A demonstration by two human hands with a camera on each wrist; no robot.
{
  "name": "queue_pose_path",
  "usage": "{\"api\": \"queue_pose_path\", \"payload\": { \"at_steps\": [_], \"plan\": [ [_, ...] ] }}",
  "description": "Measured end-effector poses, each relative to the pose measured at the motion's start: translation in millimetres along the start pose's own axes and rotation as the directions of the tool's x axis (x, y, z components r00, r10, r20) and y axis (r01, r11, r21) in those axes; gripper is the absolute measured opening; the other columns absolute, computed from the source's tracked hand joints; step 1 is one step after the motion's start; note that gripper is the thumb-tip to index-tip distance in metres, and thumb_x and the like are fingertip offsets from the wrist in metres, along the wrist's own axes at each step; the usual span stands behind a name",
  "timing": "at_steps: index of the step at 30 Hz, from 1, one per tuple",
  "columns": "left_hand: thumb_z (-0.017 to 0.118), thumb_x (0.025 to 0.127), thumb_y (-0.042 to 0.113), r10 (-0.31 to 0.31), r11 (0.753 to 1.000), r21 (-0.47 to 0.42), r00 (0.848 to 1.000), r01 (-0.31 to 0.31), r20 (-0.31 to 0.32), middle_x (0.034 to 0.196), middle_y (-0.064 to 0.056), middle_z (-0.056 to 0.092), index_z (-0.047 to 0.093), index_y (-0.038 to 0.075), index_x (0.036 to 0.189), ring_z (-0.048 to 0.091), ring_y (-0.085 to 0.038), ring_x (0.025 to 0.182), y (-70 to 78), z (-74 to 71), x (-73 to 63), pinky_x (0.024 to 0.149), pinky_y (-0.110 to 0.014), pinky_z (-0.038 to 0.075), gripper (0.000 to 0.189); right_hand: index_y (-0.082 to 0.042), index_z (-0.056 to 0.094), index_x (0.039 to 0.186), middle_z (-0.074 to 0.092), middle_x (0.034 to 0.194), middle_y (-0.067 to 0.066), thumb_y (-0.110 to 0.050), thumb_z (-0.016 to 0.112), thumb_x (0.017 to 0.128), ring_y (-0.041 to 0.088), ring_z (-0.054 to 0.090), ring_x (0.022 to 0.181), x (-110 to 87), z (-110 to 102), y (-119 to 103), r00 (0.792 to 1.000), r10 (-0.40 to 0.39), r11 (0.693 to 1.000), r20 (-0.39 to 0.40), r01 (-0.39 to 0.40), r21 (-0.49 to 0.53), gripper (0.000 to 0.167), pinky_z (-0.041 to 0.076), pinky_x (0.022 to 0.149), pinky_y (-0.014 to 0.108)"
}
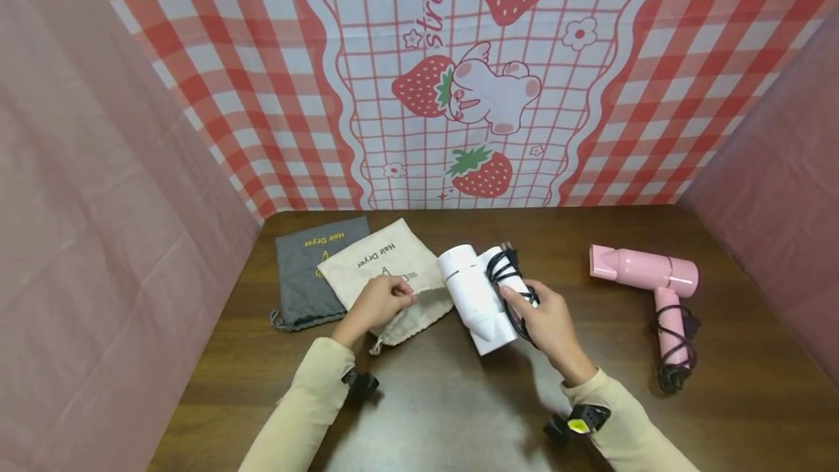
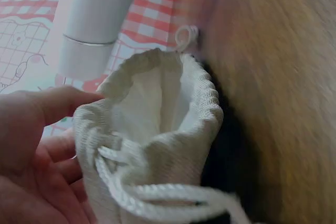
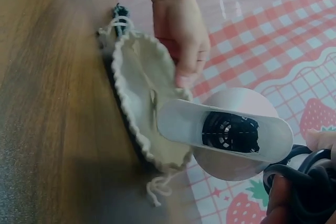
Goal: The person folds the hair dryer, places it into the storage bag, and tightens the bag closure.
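My left hand pinches the rim of a beige drawstring bag printed "Hair Dryer". In the left wrist view the bag's gathered mouth gapes wide, with its pale lining and looped white cord showing. My right hand grips a white hair dryer by its folded handle, which has a black cord wound round it. The dryer is held over the table just right of the bag. Its flat nozzle overlaps the bag's mouth in the right wrist view.
A grey drawstring bag with yellow print lies at the left, partly under the beige one. At the right of the wooden table lies a pink hair dryer with its cord wrapped. A checked strawberry cloth hangs behind.
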State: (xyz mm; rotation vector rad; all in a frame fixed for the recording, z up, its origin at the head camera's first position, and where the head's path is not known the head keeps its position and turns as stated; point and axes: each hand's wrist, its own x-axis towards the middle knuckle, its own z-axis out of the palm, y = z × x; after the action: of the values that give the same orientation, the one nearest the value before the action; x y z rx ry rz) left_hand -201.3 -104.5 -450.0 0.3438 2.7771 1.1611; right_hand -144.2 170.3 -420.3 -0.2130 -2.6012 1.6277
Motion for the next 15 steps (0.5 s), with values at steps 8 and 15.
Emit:
{"api": "queue_pose_path", "payload": {
  "at_steps": [8,15],
  "plan": [
    [0.071,0.084,0.018,-0.073,0.98,-0.195,0.986,0.043,-0.148,0.076,-0.006,0.07,0.073,0.006,0.084,0.055,-0.007,0.066,7.6,4.2,11.8,0.065,-0.024,0.046,0.012,0.003,0.065,0.111,0.059,0.068,0.003,-0.029,0.068,0.091,0.01,0.053,0.062,-2.4,-0.1,3.9,0.999,0.006,1.0,0.046,-0.005,-0.016,0.038,0.043,0.06,0.023],
    [0.07,0.085,0.018,-0.15,0.941,-0.333,0.956,0.059,-0.254,0.075,-0.008,0.07,0.072,0.003,0.087,0.055,-0.006,0.064,19.3,4.1,19.0,0.064,-0.023,0.045,0.015,0.003,0.065,0.113,0.064,0.079,0.009,-0.03,0.068,0.091,0.013,0.055,0.068,-7.8,-1.9,0.9,0.998,-0.018,0.997,0.054,0.022,-0.074,0.04,0.044,0.062,0.023]
  ]
}}
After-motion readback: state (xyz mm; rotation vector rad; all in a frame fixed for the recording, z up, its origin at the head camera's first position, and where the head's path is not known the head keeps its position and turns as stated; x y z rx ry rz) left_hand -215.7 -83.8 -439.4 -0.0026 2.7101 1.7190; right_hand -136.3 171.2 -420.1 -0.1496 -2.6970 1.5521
